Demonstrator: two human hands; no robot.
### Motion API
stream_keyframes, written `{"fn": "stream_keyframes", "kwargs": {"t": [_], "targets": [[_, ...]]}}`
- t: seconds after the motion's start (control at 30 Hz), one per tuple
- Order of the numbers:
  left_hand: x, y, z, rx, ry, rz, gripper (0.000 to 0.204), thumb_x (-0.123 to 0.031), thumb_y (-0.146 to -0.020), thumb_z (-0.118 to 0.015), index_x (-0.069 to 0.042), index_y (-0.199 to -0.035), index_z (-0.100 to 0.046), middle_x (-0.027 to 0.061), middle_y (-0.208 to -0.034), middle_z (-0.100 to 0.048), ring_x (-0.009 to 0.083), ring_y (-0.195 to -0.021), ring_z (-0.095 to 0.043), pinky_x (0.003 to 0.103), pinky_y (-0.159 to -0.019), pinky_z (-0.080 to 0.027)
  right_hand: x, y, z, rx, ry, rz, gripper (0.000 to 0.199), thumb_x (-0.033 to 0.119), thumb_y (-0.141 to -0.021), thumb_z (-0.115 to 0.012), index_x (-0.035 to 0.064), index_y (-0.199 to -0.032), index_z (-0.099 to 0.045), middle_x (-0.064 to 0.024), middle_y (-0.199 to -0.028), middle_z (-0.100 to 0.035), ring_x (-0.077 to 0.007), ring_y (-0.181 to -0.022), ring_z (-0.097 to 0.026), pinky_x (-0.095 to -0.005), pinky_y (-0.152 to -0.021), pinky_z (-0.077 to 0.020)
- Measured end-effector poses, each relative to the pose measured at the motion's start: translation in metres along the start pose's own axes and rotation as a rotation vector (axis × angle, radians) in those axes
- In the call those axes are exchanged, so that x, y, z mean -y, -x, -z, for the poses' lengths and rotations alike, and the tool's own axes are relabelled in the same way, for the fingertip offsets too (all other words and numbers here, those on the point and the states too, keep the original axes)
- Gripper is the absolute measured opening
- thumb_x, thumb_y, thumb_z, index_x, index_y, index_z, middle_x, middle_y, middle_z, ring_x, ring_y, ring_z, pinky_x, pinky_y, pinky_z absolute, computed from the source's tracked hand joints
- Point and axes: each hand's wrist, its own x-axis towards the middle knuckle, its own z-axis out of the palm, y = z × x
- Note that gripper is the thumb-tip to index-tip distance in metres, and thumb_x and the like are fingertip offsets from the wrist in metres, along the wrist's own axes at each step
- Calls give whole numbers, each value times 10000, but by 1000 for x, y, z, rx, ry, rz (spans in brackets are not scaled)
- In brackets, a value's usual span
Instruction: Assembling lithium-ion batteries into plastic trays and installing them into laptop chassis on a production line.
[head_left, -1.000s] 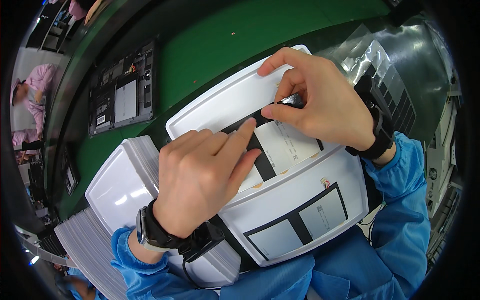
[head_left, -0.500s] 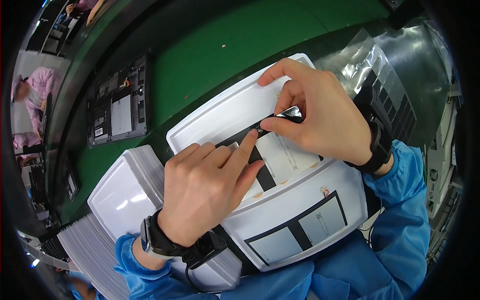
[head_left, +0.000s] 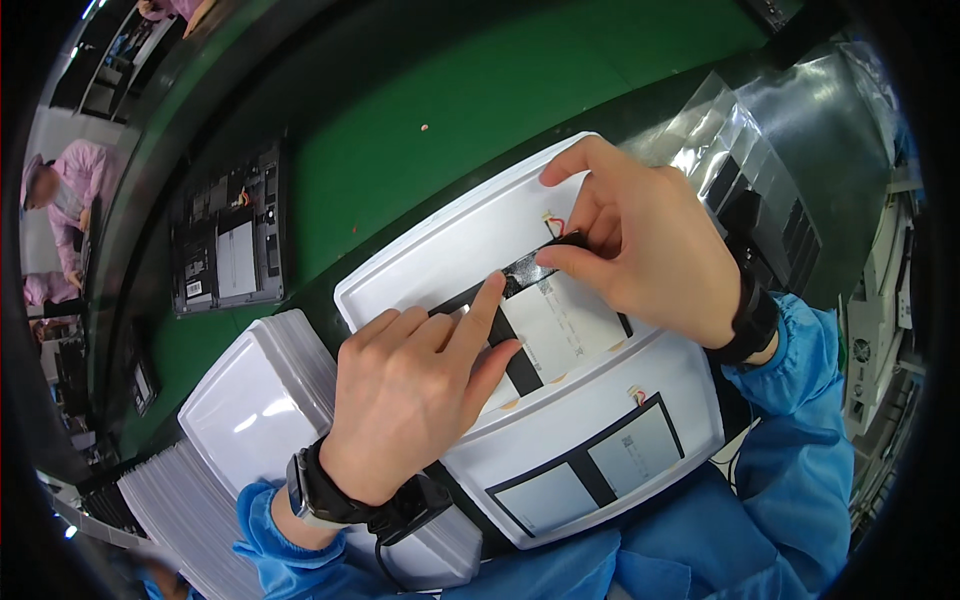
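Strip runs along the battery, mid-frame in a tray. The right hand pinches its end, thumb against finger, seemingly to hold it taut; the left hand, loosely open, grips nothing, forefinger on it, apparently to steady it.

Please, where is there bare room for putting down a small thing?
The widest free patch is the green worktop between the laptop base and the upper white tray; only tiny specks lie there. Crowded: the black-framed pack, under left hand and right hand; the stacked trays to the left; the clear plastic to the right.
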Motion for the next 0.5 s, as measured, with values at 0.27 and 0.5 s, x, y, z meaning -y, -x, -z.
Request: {"fn": "stream_keyframes", "kwargs": {"t": [0.27,0.5], "targets": [[1,-1,-3,20,13,4,531,-222,-801,-850,-61,-1291,-726,-14,-574,-527,161,-529,-501,327,-527,-433,-7,-1,2,43,22,-15,436,1,-802,-838,22,-1137,-558,-67,-684,-671,-171,-573,-672,-271,-555,-506],[0,-7,-3,41,21,8,540,-226,-794,-860,-76,-1296,-729,-8,-559,-506,163,-523,-497,328,-522,-423,-7,0,0,1,150,95,556,-3,-752,-855,27,-1198,-524,-107,-781,-663,-292,-657,-660,-369,-621,-513]]}}
